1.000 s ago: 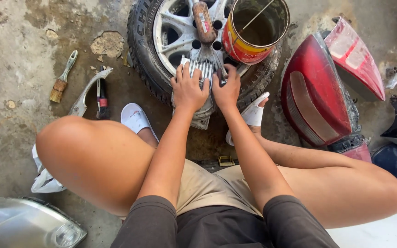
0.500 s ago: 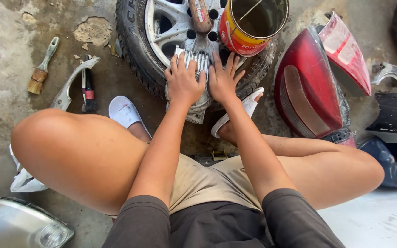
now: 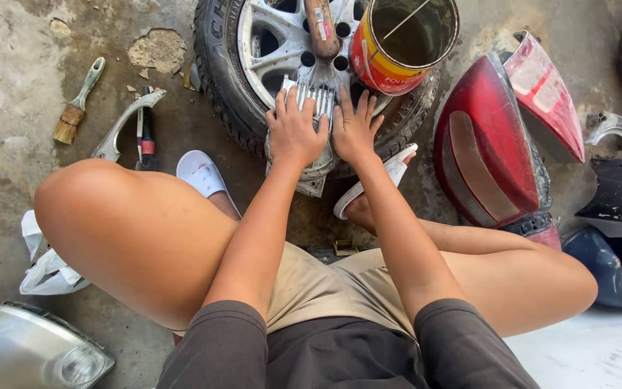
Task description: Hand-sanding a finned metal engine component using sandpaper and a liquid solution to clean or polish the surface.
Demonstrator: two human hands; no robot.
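My hands (image 3: pixel 325 130) are hemmed in: can (image 3: pixel 404 43) close up-right, brush handle (image 3: pixel 322 25) straight ahead on the wheel (image 3: pixel 253 50). Right side is blocked by the red tail lamps (image 3: pixel 491 137). Left, bare concrete (image 3: pixel 8 86) opens past the sandal (image 3: pixel 201 171), with only a small brush (image 3: pixel 75 108) and bracket (image 3: pixel 120 126) lying there.

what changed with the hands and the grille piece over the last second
Almost nothing. Both hands, left hand and right hand, stay pressed flat on the small slatted grille piece lying on the wheel; only the camera view drifted. The can, paintbrush and red tail light lie as before.
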